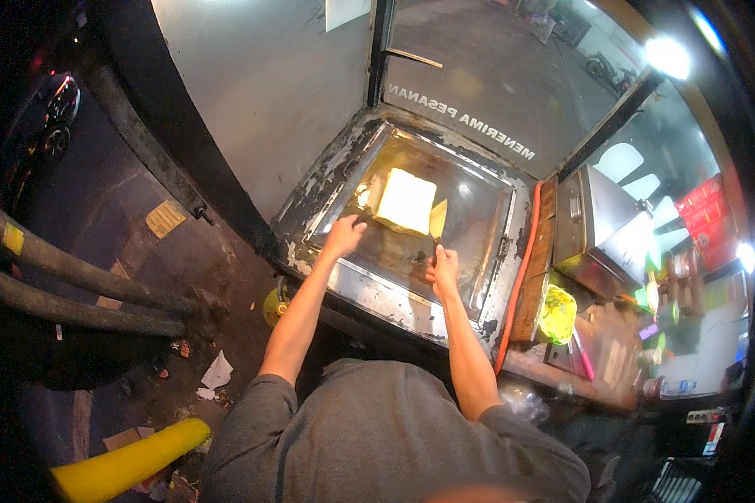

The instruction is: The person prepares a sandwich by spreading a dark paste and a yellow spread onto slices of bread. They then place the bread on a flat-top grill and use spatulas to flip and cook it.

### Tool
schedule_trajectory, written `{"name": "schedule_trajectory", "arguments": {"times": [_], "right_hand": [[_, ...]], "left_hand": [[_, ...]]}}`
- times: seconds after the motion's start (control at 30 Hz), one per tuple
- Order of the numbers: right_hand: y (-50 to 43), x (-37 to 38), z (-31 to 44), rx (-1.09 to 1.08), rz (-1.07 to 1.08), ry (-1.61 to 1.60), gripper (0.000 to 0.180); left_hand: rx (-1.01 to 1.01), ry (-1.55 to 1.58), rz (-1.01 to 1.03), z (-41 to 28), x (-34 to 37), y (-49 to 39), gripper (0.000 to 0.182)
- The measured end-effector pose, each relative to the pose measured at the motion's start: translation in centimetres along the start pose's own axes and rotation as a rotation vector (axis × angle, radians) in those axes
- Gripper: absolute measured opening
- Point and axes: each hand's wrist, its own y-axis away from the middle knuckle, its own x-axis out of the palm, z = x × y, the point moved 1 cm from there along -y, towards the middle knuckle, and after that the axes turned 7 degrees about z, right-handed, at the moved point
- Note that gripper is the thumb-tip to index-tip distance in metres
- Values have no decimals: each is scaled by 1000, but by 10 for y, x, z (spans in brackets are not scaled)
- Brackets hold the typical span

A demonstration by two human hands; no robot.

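A pale, thick block of bread [406, 200] rests on a flat metal griddle [472, 188], its lower edge yellowish brown. My left hand [345, 236] is closed around a dark handle [362, 217] at the block's left side; the tool's blade is hard to make out against the glare. In my right hand [443, 270] is a metal spatula [438, 218], gripped by its dark handle. Its flared blade reflects yellow and stands at the right edge of the bread, seemingly touching it.
An orange hose [528, 258] runs along the griddle's right side. Beyond it are a steel box [610, 232], a yellow-green plastic bag [557, 314] and a pink-handled knife [582, 357]. Glass bearing mirrored lettering [459, 119] rises behind. A green gas cylinder [277, 307] stands low left.
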Motion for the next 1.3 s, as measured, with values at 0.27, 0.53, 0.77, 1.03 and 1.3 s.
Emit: {"name": "schedule_trajectory", "arguments": {"times": [0.27, 0.53, 0.77, 1.03, 1.3], "right_hand": [[-22, 53, 0, 47, -35, -55, 26], [16, 6, 4, -56, -182, 106, 28], [38, -10, -1, -61, -224, 127, 30], [107, -63, 7, -114, -422, 951, 37], [156, -78, -4, -377, -262, 899, 29]], "left_hand": [[-15, -377, -138, 11, -72, -47, 32], [124, -354, 117, -10, 5, -48, 29], [104, -236, 64, -22, 37, -46, 31], [-234, 36, 164, 14, -2, 7, 35], [79, -542, 183, 28, -14, 90, 49]]}}
